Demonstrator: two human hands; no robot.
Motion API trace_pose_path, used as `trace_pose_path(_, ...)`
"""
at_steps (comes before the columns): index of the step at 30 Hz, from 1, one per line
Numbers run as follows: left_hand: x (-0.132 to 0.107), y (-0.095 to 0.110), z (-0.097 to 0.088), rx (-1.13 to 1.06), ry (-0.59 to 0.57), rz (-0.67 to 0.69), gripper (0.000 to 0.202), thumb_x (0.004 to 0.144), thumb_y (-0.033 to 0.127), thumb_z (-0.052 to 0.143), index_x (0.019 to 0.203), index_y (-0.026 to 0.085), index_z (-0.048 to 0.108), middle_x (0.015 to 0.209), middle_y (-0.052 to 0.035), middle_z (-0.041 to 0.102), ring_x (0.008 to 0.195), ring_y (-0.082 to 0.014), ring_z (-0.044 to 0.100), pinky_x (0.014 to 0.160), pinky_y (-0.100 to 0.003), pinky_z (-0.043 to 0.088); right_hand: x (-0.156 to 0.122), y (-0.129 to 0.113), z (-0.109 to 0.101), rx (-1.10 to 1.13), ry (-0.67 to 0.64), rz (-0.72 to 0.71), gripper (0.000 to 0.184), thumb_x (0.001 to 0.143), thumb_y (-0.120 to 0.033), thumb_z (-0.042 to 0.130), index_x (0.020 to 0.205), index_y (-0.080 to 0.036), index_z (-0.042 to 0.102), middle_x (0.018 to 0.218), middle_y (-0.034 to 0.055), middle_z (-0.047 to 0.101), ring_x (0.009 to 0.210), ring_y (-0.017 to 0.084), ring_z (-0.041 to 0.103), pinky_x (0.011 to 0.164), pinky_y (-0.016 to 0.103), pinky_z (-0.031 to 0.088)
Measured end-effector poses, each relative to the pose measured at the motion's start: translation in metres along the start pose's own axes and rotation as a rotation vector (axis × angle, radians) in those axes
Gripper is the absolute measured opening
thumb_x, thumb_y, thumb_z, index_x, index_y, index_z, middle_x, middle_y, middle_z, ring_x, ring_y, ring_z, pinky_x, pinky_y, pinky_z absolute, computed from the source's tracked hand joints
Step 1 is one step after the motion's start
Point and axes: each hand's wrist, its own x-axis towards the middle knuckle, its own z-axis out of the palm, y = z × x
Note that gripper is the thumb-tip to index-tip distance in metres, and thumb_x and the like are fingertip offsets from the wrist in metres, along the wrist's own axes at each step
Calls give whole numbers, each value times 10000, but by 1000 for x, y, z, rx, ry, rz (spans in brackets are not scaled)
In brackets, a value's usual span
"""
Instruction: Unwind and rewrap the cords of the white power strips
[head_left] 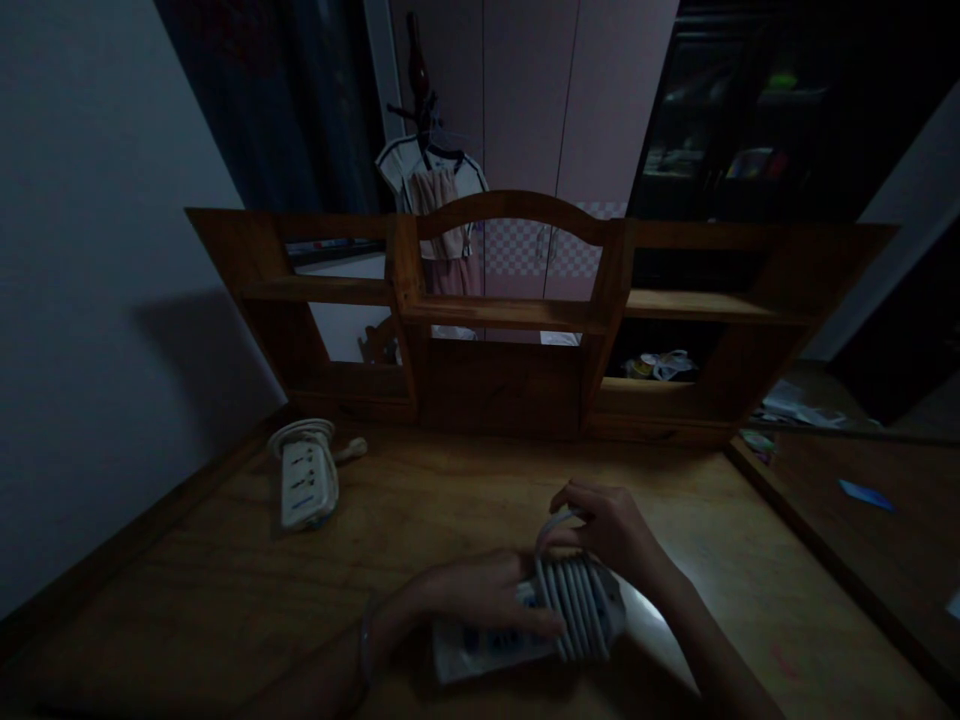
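A white power strip (495, 655) lies low in the middle of the view, its grey-white cord (576, 605) wound in several turns around its right end. My left hand (487, 595) lies across the strip, gripping it with the thumb on top beside the coils; its other fingers are partly hidden. Above the coils, my right hand (600, 520) pinches a loose loop of the cord between thumb and fingers. A second white power strip (307, 490) rests farther left, with its own cord bundled around it and the plug end sticking out to the right.
Behind the wooden tabletop (435, 480) stands a wooden shelf unit (510, 315) with open compartments. A white wall (97, 330) borders the left side. At right, beyond a raised edge, a blue card (866, 494) lies on a lower wooden surface.
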Motion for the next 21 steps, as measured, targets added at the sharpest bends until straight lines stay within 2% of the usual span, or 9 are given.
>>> trace_pose_path(3, -7, 6, -1, 58, -30, 25, 461, 742, 471, 690, 1123, 215, 653, 991, -31, 662, 896, -204, 604, 807, -265, 477, 0, 7, 2, 8, -14, 68, 305, 760, -471, 737, 877, -203, 647, 725, -7, 637, 599, 132, 589, 546, 218, 391)
trace_pose_path(5, -10, 3, -4, 31, -35, -7, 475, 760, 482, 671, 1141, 199, 642, 996, -34, 664, 877, -196, 607, 763, -249, 482, 1, 14, 6, -60, 62, 126, 255, 834, -402, 680, 984, -201, 639, 762, 11, 644, 614, 149, 597, 553, 232, 410)
trace_pose_path(7, -9, -3, -6, -49, -10, -21, 492, 760, 507, 664, 1118, 169, 647, 962, -43, 670, 824, -186, 613, 696, -233, 485, 1, 19, 12, -116, 174, 173, 286, 886, -328, 605, 1137, -192, 593, 820, 38, 649, 650, 172, 609, 566, 253, 438)
trace_pose_path(9, -5, -10, -7, -148, 90, 9, 516, 745, 523, 679, 1093, 143, 648, 952, -53, 673, 794, -178, 618, 664, -222, 487, 1, 22, 19, -86, 243, 179, 381, 898, -243, 538, 1275, -192, 506, 938, 74, 648, 760, 199, 625, 635, 292, 485)
trace_pose_path(13, 7, -23, -10, -353, 312, 63, 553, 728, 567, 687, 1032, 108, 631, 845, -73, 675, 674, -168, 631, 603, -235, 503, 1, 16, 30, 83, 245, 151, 580, 838, -134, 534, 1392, -205, 378, 1186, 135, 561, 1010, 244, 576, 830, 412, 503)
trace_pose_path(15, 12, -26, -12, -426, 407, 55, 563, 742, 599, 660, 1008, 106, 609, 747, -69, 662, 584, -166, 622, 539, -241, 497, 3, 10, 34, 169, 256, 177, 529, 861, -162, 538, 1371, -209, 402, 1215, 136, 542, 1047, 245, 560, 877, 434, 493)
trace_pose_path(18, 16, -29, -17, -485, 541, 43, 551, 789, 626, 589, 987, 112, 588, 689, -71, 652, 530, -170, 614, 483, -238, 481, 6, -3, 37, 350, 268, 218, 393, 951, -243, 450, 1343, -224, 426, 1237, 119, 537, 1071, 222, 564, 900, 409, 498)
trace_pose_path(21, 19, -30, -20, -512, 611, 14, 530, 819, 622, 549, 969, 116, 597, 699, -75, 657, 528, -162, 613, 477, -226, 475, 7, -17, 38, 493, 237, 195, 488, 979, -277, 412, 1446, -243, 273, 1336, 125, 477, 1152, 217, 537, 931, 402, 496)
